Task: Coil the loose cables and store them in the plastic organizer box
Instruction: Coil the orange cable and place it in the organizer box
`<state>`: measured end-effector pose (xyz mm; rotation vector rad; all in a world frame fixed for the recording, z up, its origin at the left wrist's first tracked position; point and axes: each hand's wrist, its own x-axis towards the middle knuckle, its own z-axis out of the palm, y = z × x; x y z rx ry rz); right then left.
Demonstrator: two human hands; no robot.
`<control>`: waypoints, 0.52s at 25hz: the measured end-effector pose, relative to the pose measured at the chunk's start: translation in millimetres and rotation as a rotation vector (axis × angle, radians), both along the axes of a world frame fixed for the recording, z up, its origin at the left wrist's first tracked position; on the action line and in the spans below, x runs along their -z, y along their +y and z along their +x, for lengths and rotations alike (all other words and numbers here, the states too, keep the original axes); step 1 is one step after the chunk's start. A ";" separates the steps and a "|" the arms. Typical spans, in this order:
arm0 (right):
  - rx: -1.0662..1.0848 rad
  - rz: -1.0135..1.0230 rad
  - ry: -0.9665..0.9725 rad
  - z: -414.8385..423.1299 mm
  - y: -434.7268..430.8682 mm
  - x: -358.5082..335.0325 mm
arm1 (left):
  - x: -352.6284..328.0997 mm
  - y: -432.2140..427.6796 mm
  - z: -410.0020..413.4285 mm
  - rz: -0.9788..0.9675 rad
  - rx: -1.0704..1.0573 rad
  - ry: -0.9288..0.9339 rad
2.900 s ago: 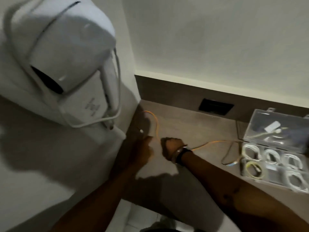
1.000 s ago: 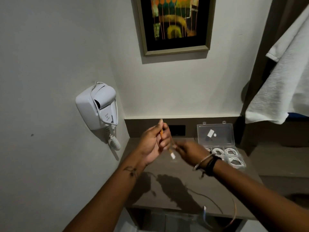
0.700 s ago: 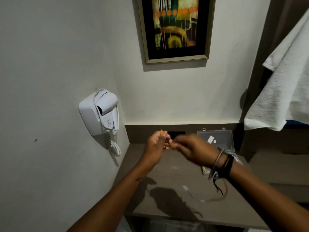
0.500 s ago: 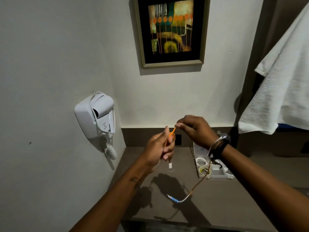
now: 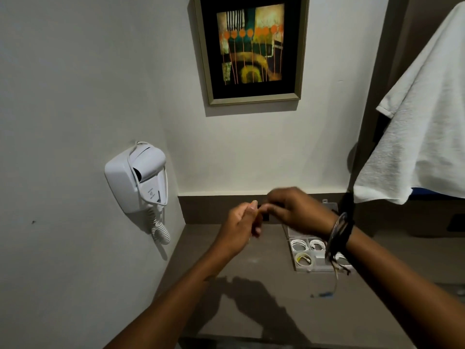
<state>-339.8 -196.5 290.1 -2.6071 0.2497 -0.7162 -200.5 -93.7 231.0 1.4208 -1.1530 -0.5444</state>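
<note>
My left hand (image 5: 242,224) and my right hand (image 5: 293,210) meet above the grey counter (image 5: 226,298), both closed around a thin orange cable that is almost hidden between the fingers. The cable's loose tail (image 5: 333,285) hangs below my right wrist, and its blue-tipped end (image 5: 324,295) lies near the counter. The clear plastic organizer box (image 5: 298,269) stands open behind my right wrist. Coiled white cables (image 5: 298,246) fill its visible compartments, and one coil (image 5: 303,259) has yellow in it. My right forearm covers part of the box.
A white wall-mounted hair dryer (image 5: 139,176) with a curly cord hangs on the left wall. A framed picture (image 5: 251,46) hangs above the counter. A white towel (image 5: 422,122) hangs at the right. A dark wall socket sits behind my hands.
My right hand has dropped from above my left hand to meet it. The dangling cable tail has shortened and swung right, under my right wrist. The view has shifted slightly.
</note>
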 end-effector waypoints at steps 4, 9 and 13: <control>0.149 0.215 -0.222 2.5 -18.2 7.1 | -26.6 1.1 -6.4 -0.072 0.299 0.455; -0.034 0.027 0.371 6.7 35.9 59.7 | -25.5 -19.6 3.7 -0.203 -0.020 0.327; -0.029 -0.121 0.232 -6.0 35.2 22.4 | 11.5 -8.3 8.5 -0.027 -0.057 -0.113</control>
